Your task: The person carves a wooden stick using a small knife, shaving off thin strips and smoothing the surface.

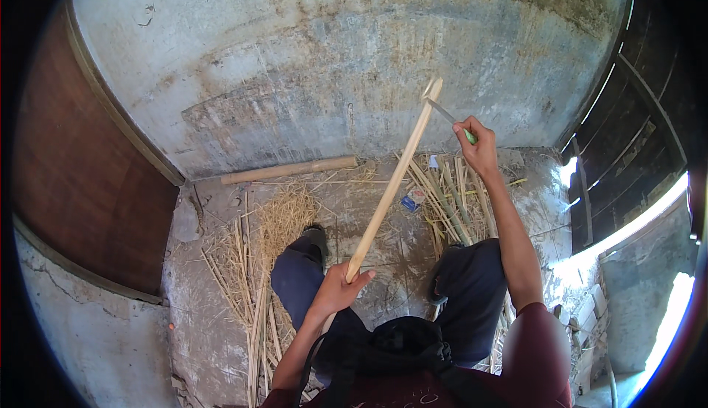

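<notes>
Fingers of the left hand (343, 288) wrap closed around the lower part of a pale bamboo strip (391, 187), which slants up and away; those of the right hand (479, 145) close on a green-handled knife (444, 112), its blade at the strip's far end. Shaving seems the step in hand; another stroke would call for a steady left grip and a shallow blade angle.

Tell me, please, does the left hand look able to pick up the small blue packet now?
Probably not as things stand: the left hand is closed around the pale stick, and the blue packet lies farther off on the floor. Nothing seems to cover the packet, though.
</notes>
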Tool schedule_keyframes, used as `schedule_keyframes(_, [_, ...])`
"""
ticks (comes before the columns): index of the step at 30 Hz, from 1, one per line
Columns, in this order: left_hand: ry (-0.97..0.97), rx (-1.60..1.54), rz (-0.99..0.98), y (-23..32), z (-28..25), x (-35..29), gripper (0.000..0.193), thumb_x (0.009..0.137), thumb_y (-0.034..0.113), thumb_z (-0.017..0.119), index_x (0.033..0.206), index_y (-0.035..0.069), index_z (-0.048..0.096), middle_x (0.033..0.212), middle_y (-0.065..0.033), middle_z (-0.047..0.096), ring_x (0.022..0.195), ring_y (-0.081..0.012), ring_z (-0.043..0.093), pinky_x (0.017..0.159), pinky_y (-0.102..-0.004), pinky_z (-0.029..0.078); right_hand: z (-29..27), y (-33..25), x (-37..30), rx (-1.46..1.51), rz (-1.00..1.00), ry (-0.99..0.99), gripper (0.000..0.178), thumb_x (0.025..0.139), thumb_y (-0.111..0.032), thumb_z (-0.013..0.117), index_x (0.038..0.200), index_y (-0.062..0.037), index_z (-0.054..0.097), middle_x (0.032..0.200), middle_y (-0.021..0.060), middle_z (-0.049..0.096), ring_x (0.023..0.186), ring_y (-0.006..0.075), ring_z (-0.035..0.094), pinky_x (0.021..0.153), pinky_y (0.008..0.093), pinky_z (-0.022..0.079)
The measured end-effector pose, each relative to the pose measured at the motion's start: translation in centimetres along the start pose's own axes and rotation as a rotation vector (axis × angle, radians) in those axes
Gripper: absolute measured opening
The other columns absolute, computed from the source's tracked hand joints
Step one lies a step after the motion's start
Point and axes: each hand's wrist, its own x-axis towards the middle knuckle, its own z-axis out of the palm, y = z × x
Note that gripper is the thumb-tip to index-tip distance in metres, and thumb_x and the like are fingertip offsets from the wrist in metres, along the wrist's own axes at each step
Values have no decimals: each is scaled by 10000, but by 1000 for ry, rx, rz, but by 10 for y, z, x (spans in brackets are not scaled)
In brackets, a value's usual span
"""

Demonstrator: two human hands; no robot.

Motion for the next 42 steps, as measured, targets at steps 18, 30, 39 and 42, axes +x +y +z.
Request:
schedule_keyframes(18, [-46, -235, -205, 23, -15, 38, 534, 1153, 481, 569, 776, 113, 482, 589, 63, 435, 431, -47, 415, 387, -284, 294, 31, -76, -41, 329, 311, -300, 191, 1070, -220, 719, 1063, -46, 640, 832, 75, 737, 725, 158, 664, 669, 319, 493])
schedule_keyframes(30, [254, 390, -10, -14, 3, 63, 420, 1116, 354, 638, 1057, -58, 587, 736, -253, 661, 682, -482, 682, 623, -552, 488, 32, -88, -41, 174, 114, -275, 170, 1056, -175, 727, 1062, -20, 657, 903, 170, 772, 744, 294, 736, 680, 392, 529])
schedule_keyframes(39, [72, 67, -99, -2, -3, 57, 419, 1144, 395, 598, 1023, -6, 583, 697, -101, 610, 589, -232, 625, 559, -416, 477, 28, -93, -46, 119, 19, -344, 165, 1050, -199, 727, 1047, -46, 665, 819, 169, 709, 695, 334, 694, 658, 431, 516])
schedule_keyframes(42, [-72, -149, -189, 18, 1, 52, 394, 1168, 448, 549, 1121, 61, 603, 737, 61, 477, 549, -15, 429, 474, -222, 354, 33, -100, -56, 113, -75, -449, 166, 1037, -209, 737, 1040, -56, 672, 862, 165, 705, 718, 359, 698, 671, 458, 523])
